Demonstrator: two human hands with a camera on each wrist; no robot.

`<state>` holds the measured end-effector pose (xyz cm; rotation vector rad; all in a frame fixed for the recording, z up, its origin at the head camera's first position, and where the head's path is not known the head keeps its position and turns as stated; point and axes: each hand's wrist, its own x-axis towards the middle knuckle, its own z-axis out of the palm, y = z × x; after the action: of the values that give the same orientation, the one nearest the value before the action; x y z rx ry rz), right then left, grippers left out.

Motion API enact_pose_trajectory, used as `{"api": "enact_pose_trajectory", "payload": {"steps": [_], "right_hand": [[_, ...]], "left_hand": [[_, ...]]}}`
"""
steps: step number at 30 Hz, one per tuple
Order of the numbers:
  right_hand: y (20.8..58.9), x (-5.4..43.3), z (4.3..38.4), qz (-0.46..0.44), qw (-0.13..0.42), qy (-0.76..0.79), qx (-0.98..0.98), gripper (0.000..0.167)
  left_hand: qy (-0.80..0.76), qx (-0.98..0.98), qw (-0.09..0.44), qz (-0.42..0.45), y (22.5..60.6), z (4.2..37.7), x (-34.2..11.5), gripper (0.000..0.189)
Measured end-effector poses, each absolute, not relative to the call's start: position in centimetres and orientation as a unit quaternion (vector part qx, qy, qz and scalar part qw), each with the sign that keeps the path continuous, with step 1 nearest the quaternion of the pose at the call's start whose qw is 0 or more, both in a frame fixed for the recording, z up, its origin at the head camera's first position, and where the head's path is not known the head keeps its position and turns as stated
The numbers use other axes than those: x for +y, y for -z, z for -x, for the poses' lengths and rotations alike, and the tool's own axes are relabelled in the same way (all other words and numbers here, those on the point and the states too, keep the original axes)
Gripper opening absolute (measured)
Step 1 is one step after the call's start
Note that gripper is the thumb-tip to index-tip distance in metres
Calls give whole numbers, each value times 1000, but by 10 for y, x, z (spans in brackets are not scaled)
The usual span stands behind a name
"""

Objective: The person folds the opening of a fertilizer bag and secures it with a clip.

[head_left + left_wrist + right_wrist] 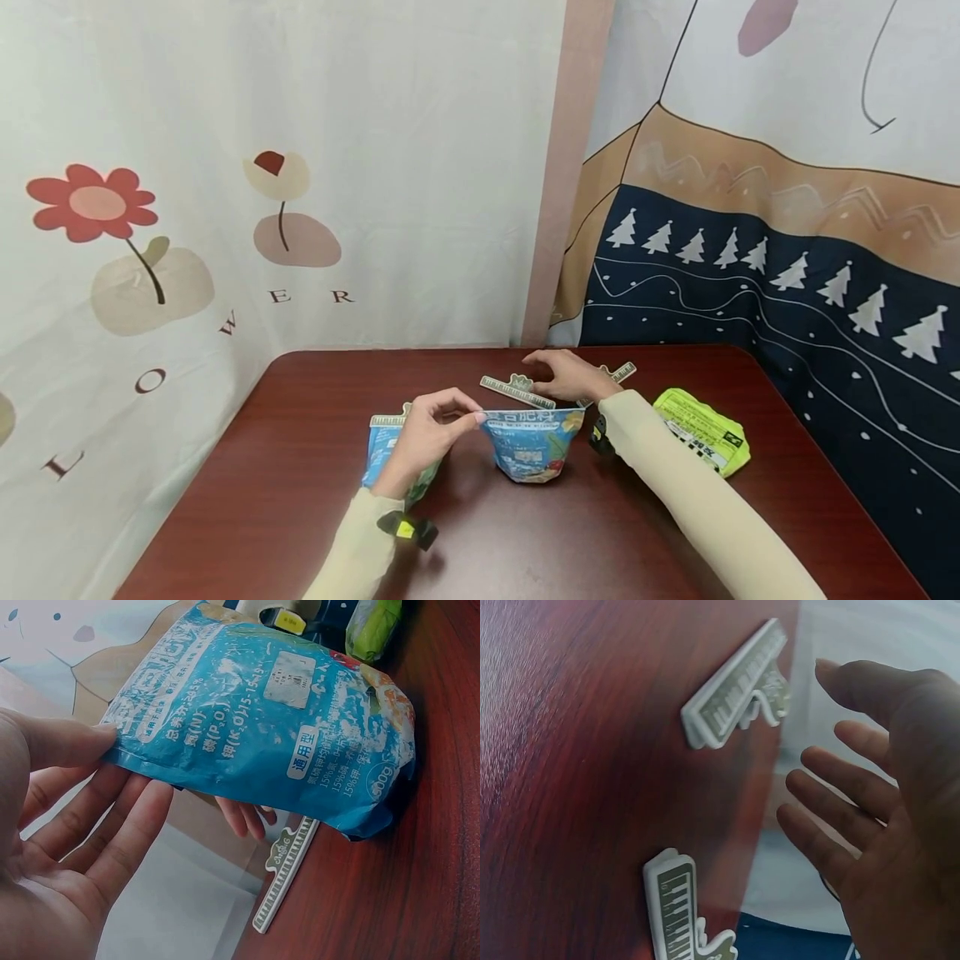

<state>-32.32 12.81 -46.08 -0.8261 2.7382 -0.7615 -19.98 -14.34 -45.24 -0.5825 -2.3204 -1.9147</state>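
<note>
My left hand (pixel 431 433) pinches the upper left corner of a blue printed fertilizer bag (pixel 528 450) between thumb and fingers. The bag stands upright on the table, its top edge pressed flat. Behind it my right hand (pixel 566 375) hovers over the table with fingers spread and nothing held. Near those fingertips lies a long sealing clip (pixel 517 392) with a piano-key pattern, also visible as a clip (pixel 285 874) in the left wrist view. In the right wrist view, two such clips, a farther clip (pixel 735 690) and a nearer clip (pixel 676 911), lie apart beside the open palm.
Left of the bag, partly behind my left hand, stands another blue bag (pixel 381 450) with a keyboard clip (pixel 388 419) along its top. A bright green packet (pixel 705 433) lies to the right, beside my right sleeve. Printed curtains (pixel 420 167) hang behind the dark red table (pixel 300 500).
</note>
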Motion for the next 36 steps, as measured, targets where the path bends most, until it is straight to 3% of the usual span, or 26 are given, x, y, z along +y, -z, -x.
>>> {"api": "enact_pose_trajectory", "payload": {"steps": [7,15,24,31,36], "right_hand": [[476,122,332,302,96,219,923,48],[486,114,333,315,60,186,929,42],[487,107,335,295,60,247,921,30],[489,106,336,265,51,306,913,7],[487,106,336,242,62,339,907,13]], "left_hand": [[624,-758,34,189,451,199,-143,7],[628,-755,28,186,450,199,-141,7],[628,-755,32,188,452,199,-142,7],[623,-759,36,189,453,197,-144,7],[625,-756,38,189,451,198,-143,7]]}}
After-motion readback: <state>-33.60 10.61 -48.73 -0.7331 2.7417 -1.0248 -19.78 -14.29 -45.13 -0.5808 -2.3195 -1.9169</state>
